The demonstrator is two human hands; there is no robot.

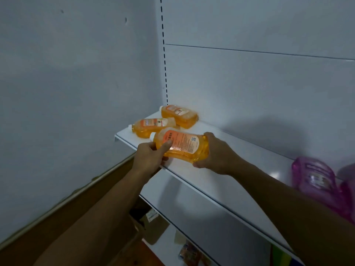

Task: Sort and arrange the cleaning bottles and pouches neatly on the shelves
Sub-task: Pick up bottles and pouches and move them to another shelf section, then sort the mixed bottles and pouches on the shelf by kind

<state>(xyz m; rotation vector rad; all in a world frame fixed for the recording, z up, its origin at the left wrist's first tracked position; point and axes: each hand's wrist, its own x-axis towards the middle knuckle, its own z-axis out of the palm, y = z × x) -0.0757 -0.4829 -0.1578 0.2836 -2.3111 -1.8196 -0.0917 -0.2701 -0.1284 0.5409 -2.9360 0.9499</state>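
An orange bottle (182, 145) with a white cap and a label lies sideways just above the white shelf (221, 181), cap pointing left. My left hand (150, 158) grips its neck end, thumb across the front. My right hand (215, 154) holds its base. Behind it, two more orange bottles lie flat at the shelf's left end: one (153, 125) near the front edge, the other (179, 116) against the back panel. Pink bottles (317, 179) lie blurred at the shelf's right.
A grey wall stands to the left of the shelf unit. A lower shelf (192, 212) sits beneath, with cardboard boxes (146, 221) and small packets (190, 250) on the floor level below. A slotted upright (165, 70) runs up the back panel.
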